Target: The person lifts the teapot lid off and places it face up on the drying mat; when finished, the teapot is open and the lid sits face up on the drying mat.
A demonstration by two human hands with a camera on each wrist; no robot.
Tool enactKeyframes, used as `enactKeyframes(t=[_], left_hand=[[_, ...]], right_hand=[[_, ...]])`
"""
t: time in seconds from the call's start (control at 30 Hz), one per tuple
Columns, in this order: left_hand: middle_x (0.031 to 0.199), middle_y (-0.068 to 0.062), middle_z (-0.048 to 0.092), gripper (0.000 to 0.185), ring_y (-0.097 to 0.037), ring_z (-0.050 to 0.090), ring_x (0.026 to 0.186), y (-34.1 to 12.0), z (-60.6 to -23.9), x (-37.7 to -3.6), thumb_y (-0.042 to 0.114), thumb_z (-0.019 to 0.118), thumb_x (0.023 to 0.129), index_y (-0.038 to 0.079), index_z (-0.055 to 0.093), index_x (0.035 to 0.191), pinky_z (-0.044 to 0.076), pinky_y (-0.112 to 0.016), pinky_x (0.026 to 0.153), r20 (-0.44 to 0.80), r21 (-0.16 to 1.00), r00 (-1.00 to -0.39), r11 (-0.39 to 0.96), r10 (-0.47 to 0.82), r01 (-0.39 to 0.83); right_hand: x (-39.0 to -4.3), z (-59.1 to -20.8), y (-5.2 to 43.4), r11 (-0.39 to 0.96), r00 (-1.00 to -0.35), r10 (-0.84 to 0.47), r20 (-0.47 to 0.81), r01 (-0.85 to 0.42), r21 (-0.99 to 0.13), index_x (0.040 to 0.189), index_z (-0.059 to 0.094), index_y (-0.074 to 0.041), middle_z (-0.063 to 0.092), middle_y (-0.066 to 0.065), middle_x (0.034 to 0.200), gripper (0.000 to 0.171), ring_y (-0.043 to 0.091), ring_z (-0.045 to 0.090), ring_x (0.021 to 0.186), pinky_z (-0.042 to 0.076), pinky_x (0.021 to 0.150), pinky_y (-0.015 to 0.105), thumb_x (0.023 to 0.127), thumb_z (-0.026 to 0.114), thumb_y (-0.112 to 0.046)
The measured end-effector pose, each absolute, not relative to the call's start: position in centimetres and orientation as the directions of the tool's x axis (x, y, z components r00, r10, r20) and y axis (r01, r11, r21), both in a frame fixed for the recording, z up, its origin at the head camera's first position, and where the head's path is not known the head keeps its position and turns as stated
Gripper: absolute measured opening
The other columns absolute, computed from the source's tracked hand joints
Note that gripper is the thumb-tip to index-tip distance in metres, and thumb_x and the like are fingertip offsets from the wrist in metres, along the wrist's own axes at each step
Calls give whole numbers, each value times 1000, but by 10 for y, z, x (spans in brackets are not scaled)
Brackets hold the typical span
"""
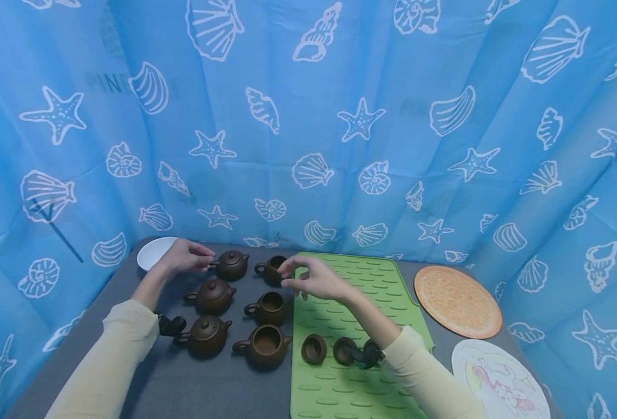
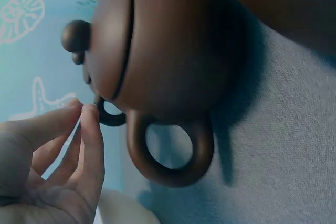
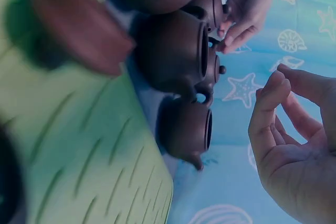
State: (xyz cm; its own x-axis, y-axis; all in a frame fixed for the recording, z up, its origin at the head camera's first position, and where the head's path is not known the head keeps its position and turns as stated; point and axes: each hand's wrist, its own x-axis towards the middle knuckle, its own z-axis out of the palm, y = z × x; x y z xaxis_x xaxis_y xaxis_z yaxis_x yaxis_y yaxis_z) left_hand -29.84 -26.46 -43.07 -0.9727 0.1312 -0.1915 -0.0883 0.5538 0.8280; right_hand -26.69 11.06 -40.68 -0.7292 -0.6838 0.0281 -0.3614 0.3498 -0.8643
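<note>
Blue curtain fabric (image 1: 360, 227), printed with white outlines of shells and starfish, carries faint grey lettering (image 1: 106, 83) of which "PIN" can be read, the remaining characters being too dim. Before it, a worktop (image 1: 156, 384) with a finely woven grey surface bears three lidded teapots (image 1: 213, 297), smooth, dark brown and rounded, with ball knobs and looped handles; they form a column, handles to the left and spouts to the right. Beside this column stand three uncovered pots (image 1: 265, 347) of the same brown material, their round mouths exposed. Left hand (image 1: 185, 257): fingers narrow, tips together at the handle of the farthest lidded teapot; whether they pinch it cannot be told. Right hand (image 1: 316, 279): fingers loosely bent, a narrow gap between thumb and forefinger, holding nothing, near the farthest uncovered pot and above the edge of a green mat (image 1: 334, 387) textured with raised oval ridges. Two small brown lids (image 1: 314, 350) lie on this mat, hollow sides up. At far left is a glossy white dish (image 1: 153, 251); at right lie an orange-brown mottled disc (image 1: 457, 301) and a pale round mat (image 1: 496, 378) with a pink-and-yellow drawing, partly behind the right sleeve (image 1: 423, 372).
</note>
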Motion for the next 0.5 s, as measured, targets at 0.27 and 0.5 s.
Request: enactKeyframes(t=[0.27, 0.5], left_hand=[[113, -22, 78, 31, -19, 79, 92, -271, -441, -299, 6, 63, 109, -13, 67, 133, 67, -33, 84, -239, 850, -961, 508, 138, -138], [110, -19, 77, 33, -22, 79, 94, -276, -447, -301, 10, 65, 109, -12, 67, 132, 68, -35, 86, -234, 862, -963, 485, 130, -144]], right_hand=[[-294, -403, 63, 362, -768, -640, 9, -312, -879, 129, 71, 0, 75, 18, 114, 26, 25, 74, 80, 66, 67, 39, 105, 71, -12], [-307, -407, 23, 353, -811, -583, -55, -192, -916, 129, 70, 3, 73, 22, 112, 28, 33, 74, 86, 67, 71, 37, 105, 70, -10]])
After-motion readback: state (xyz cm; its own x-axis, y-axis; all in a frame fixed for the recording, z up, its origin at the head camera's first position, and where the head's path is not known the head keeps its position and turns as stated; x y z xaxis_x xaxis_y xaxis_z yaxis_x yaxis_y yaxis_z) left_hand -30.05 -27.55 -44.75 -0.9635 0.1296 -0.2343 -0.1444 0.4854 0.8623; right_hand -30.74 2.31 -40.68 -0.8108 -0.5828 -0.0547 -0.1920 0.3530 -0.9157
